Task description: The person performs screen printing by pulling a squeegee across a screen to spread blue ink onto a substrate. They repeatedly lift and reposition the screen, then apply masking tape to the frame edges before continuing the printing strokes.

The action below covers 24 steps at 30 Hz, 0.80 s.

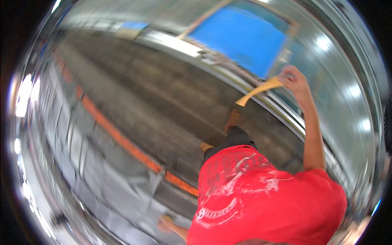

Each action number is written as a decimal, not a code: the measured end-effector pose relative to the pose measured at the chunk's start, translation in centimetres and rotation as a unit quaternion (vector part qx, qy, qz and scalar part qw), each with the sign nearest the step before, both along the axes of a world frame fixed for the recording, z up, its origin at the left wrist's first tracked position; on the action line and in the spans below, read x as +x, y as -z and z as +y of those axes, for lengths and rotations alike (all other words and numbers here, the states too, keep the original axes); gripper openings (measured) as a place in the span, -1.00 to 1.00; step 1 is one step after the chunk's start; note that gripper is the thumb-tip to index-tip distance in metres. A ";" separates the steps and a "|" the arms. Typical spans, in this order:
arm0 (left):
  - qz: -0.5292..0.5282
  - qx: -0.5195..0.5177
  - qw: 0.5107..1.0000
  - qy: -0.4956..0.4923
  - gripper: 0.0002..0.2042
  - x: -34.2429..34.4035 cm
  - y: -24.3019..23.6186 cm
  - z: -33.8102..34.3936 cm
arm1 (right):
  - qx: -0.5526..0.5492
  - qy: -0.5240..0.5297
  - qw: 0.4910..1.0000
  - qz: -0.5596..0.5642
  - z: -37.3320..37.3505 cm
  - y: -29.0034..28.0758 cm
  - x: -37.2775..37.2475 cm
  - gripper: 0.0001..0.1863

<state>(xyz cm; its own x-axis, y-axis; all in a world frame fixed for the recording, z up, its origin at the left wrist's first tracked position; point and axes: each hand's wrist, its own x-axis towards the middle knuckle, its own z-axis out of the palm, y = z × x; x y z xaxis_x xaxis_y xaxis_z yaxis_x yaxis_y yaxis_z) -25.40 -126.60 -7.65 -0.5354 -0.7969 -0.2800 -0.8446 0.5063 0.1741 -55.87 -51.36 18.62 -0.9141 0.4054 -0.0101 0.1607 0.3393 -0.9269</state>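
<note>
My right hand [293, 81] is raised at the right, closed on one end of a tan strip [259, 90] that curves down and leftward, its wide free end hanging over the floor beside a metal wall. My left hand [166, 224] is low at the bottom, closed around a small yellowish-dark object that is too blurred to make out. Below me show my red T-shirt, dark legwear and brown boots [232, 118].
A long concrete floor [134, 98] runs between an orange band [114, 126] with grey sheeting [102, 179] on the left and a curved-looking metal wall [343, 114] on the right. That wall has a wood-framed blue panel [237, 34] and a pale ledge [171, 43].
</note>
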 end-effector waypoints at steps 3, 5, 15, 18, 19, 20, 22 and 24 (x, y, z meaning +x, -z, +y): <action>0.172 -0.166 0.959 0.150 -0.60 -8.3 -0.4 4.1 | -0.014 0.033 0.999 -0.015 4.4 -1.2 3.4 -0.78; 0.299 -0.256 0.894 0.213 -0.61 -12.5 -0.6 8.8 | -0.010 0.079 0.996 -0.040 8.0 -0.5 6.8 -0.81; 0.288 0.349 0.477 0.753 -0.58 -42.7 -11.4 71.5 | 0.064 0.150 0.986 -0.029 13.7 -1.6 14.2 -0.86; 0.233 0.261 0.536 0.768 -0.47 -44.5 -9.5 85.8 | -0.009 0.272 0.962 -0.038 14.2 -1.7 19.4 -0.87; 0.237 0.201 0.548 0.776 -0.43 -44.3 -8.0 88.8 | -0.025 0.306 0.951 -0.042 14.7 -0.5 21.9 -0.88; 0.239 0.140 0.558 0.782 -0.40 -44.6 -5.8 91.2 | -0.031 0.324 0.945 -0.027 14.6 0.7 23.4 -0.89; 0.238 0.102 0.545 0.797 -0.38 -46.1 -3.4 94.0 | -0.040 0.355 0.933 -0.031 14.4 1.7 25.4 -0.90; 0.203 0.103 0.523 0.822 -0.39 -47.3 -3.2 94.3 | -0.053 0.376 0.924 -0.043 14.3 2.7 26.6 -0.88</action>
